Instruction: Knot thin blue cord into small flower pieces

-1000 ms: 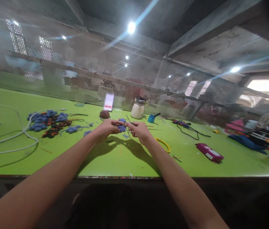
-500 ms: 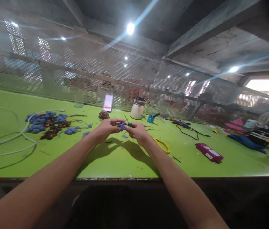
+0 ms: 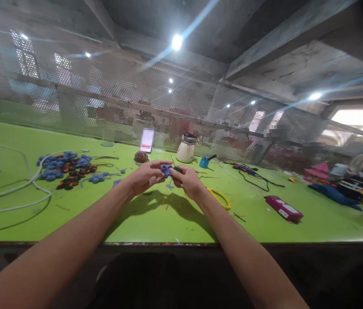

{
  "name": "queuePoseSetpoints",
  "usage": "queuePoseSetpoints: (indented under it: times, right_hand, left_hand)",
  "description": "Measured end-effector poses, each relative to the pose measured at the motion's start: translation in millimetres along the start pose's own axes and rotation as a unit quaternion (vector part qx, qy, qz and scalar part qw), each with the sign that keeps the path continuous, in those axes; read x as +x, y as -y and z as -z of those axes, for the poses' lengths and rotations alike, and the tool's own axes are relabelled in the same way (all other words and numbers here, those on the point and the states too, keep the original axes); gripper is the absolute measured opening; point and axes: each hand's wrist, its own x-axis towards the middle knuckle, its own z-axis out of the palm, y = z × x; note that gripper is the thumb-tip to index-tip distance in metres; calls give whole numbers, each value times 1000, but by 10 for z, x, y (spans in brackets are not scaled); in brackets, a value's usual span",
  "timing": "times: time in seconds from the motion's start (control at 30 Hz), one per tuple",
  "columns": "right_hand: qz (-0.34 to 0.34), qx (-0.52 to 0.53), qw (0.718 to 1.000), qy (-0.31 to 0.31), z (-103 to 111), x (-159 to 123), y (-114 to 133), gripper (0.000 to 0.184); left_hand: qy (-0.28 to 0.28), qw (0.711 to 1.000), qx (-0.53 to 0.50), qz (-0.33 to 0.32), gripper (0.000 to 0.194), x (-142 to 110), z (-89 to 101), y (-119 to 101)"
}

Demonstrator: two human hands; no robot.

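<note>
My left hand (image 3: 149, 176) pinches a small blue-purple crochet flower (image 3: 166, 171), with a short tail of yarn hanging below it. My right hand (image 3: 186, 178) is closed around the green handle of a crochet hook (image 3: 176, 168), whose thin metal shaft points up beside the flower. The two hands almost meet over the table. To the left lies a pile of blue crochet flowers (image 3: 51, 174) mixed with black-and-orange ones (image 3: 67, 183). A ball of multicoloured yarn (image 3: 141, 157) sits behind my left hand.
Yellow-handled scissors (image 3: 221, 199) lie by my right forearm on the green table (image 3: 168, 227). Farther back stand a phone (image 3: 147, 139), a cream jug (image 3: 186, 149) and a blue pot (image 3: 204, 162). A purple box (image 3: 283, 209) lies right; a white cable (image 3: 35, 182) crosses the left.
The hook's shaft has come away from the flower's far side and now shows more upright. The flower has turned to face me more. Both hands stay in nearly the same place.
</note>
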Motion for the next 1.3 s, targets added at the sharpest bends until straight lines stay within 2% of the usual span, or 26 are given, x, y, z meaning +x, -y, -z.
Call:
queuePoseSetpoints:
  times: [0.1,0.3,0.43,0.57,0.73,0.83,0.93,1.03,1.1,1.23,1.3]
  right_hand:
    - [35,-72,996,-39,16,22,-32,33]
    - [56,-145,984,-88,24,41,-36,35]
    - [55,-148,982,-99,36,49,-35,36]
    - [51,-135,984,-102,34,39,-24,35]
    - [49,-119,987,-99,17,24,0,33]
    - [54,-128,985,-105,28,39,-23,33]
    - [68,-153,979,-116,47,57,-57,31]
    - [83,-186,971,-125,62,63,-73,28]
    - [88,-205,966,-132,68,65,-77,27]
    - [84,-212,963,-144,77,74,-89,27]
    - [79,-209,963,-149,80,79,-97,27]
  left_hand:
    - [-4,1000,-2,15,37,-2,6,-8]
    - [-61,998,-1,22,14,27,0,12]
    - [-63,997,-4,35,14,11,-25,-8]
    - [-62,998,-10,25,24,4,-18,-8]
    - [-50,999,13,6,27,14,-11,2]
    - [-45,999,6,6,23,16,-3,-8]
    - [-52,998,5,35,15,14,24,-11]
    - [-59,993,69,74,22,14,46,2]
    - [-66,987,121,77,22,16,47,14]
    - [-116,974,194,19,21,33,32,29]
    - [-140,954,264,-16,20,46,25,32]
